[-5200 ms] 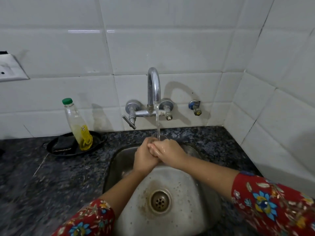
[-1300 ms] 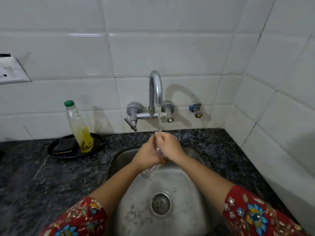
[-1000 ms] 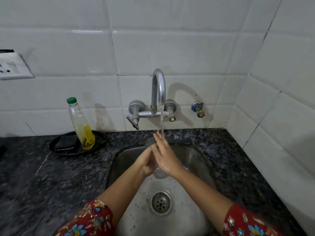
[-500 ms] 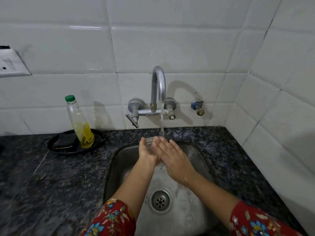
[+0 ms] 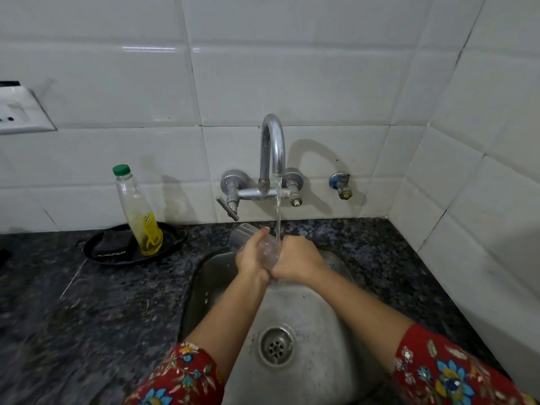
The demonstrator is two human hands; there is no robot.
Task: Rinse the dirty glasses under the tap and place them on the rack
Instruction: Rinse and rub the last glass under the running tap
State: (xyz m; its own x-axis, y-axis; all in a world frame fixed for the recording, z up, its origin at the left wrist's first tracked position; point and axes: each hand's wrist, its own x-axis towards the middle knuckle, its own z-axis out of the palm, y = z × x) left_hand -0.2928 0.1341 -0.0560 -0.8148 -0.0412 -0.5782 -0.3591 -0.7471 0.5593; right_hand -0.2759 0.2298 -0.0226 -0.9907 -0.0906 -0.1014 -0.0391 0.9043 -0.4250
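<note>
Single head-worn wide-angle view, looking forward and down from close above the sink (image 5: 336, 311). Tap (image 5: 272, 153) sits at 12 o'clock on the tiled back wall; drain (image 5: 276, 346) near bottom centre. Both forearms enter from 6 o'clock. Table (image 5: 87, 317) fills 9 o'clock; side wall runs along 3 o'clock. Edges bow visibly.

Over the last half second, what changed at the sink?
The right hand, open beside the glass before, closed in against it; the left hand tipped the glass leftward. Water kept running from the tap; the bottle stayed put.
</note>
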